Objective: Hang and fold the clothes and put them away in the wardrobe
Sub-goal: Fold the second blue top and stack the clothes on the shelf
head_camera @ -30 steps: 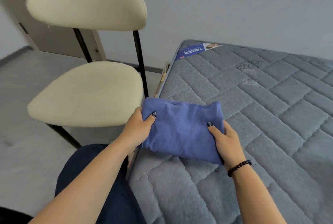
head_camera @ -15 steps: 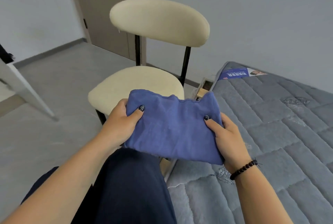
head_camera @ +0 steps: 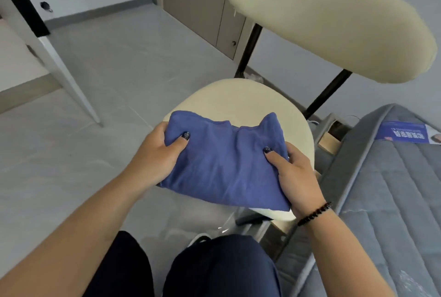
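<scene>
A folded blue garment hangs in the air over the cream seat of a chair. My left hand grips its left edge, thumb on top and fingers underneath. My right hand, with a dark bead bracelet at the wrist, grips its right edge the same way. The garment's far edge is slightly rumpled, with two corners sticking up.
The chair's cream backrest looms at the upper right on black posts. A grey quilted mattress lies to the right. A white slanted leg stands at the left on grey floor tiles. A beige door is behind. My dark-trousered legs are below.
Both hands lifted the folded blue garment off the mattress and carried it left, over the chair seat. The view swung left with them.
</scene>
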The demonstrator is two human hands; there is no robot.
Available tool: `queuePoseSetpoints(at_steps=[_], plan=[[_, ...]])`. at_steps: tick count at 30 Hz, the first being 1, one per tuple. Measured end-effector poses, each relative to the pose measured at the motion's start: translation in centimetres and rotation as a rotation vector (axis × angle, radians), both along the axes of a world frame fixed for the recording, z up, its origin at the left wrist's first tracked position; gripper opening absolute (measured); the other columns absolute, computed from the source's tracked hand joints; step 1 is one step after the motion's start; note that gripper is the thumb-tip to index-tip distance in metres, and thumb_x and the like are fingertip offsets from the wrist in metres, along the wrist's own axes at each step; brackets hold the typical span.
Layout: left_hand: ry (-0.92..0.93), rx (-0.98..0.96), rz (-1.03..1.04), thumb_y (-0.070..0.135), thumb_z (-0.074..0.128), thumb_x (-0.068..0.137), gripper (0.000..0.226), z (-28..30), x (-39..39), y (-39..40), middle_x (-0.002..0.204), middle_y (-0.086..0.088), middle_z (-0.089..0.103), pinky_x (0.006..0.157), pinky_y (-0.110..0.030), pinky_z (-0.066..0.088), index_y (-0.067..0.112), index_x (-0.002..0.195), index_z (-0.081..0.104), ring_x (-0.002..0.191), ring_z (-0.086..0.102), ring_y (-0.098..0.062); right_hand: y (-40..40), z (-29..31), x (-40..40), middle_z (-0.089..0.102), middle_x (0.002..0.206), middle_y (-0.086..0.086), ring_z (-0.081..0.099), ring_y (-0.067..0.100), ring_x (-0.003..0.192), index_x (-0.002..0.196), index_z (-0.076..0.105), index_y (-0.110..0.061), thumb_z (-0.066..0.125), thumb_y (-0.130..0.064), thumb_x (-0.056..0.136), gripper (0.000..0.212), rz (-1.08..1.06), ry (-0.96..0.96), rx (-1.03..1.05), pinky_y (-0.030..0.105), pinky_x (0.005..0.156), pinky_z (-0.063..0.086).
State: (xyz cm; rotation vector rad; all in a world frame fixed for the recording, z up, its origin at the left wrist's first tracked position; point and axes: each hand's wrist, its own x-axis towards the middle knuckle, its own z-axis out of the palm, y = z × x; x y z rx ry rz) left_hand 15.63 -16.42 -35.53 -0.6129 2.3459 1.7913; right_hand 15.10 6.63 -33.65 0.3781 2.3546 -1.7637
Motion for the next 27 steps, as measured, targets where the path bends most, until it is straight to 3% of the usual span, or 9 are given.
queuePoseSetpoints(at_steps=[4,8,15,21,27], plan=[[-0.061,0.016,0.06,0.033,0.051,0.096,0.011,1.2,-3.7,-4.0,0.102,0.008,0.064,0.079,-0.042,0.053,0.028,0.105,0.053,0.092,0.06,-0.009,-4.4,0.7,-4.9,0.057,0.079,0.007,0.051,0.016,0.07,0.095,0.059,0.003,0.056,-0.013,0.09,0.017,0.03,-0.048,0.002,0.031,0.065,0.041],[-0.093,0.022,0.129,0.036,0.051,0.096,0.016,5.9,-5.4,-8.7,0.103,0.01,0.063,0.08,-0.042,0.053,0.028,0.109,0.053,0.094,0.061,-0.011,-9.5,4.4,-8.2,0.055,0.075,0.005,0.049,0.016,0.067,0.091,0.057,0.005,0.057,-0.013,0.09,0.018,0.065,-0.078,-0.03,0.027,0.062,0.041],[-0.091,0.027,0.273,0.035,0.052,0.096,0.016,18.9,-5.0,-15.5,0.102,0.01,0.063,0.075,-0.039,0.052,0.028,0.11,0.053,0.093,0.06,-0.012,-16.5,17.3,-10.8,0.055,0.078,0.006,0.049,0.016,0.068,0.092,0.056,0.005,0.058,-0.014,0.089,0.02,0.201,-0.036,-0.032,0.028,0.063,0.041],[-0.037,0.077,0.386,0.032,0.052,0.096,0.012,29.9,-2.2,-20.4,0.1,0.01,0.065,0.073,-0.037,0.051,0.029,0.107,0.055,0.092,0.061,-0.011,-21.9,28.7,-10.1,0.065,0.081,0.001,0.058,0.017,0.073,0.091,0.065,-0.008,0.06,-0.015,0.089,0.009,0.292,-0.046,-0.041,0.033,0.069,0.047],[0.007,0.203,0.51,0.033,0.053,0.095,0.012,38.2,2.8,-25.0,0.099,0.013,0.069,0.063,-0.031,0.052,0.037,0.104,0.059,0.092,0.065,-0.013,-28.2,38.4,-7.8,0.056,0.08,0.008,0.051,0.018,0.073,0.098,0.055,0.008,0.062,-0.024,0.085,0.035,0.421,0.016,0.006,0.034,0.068,0.041]])
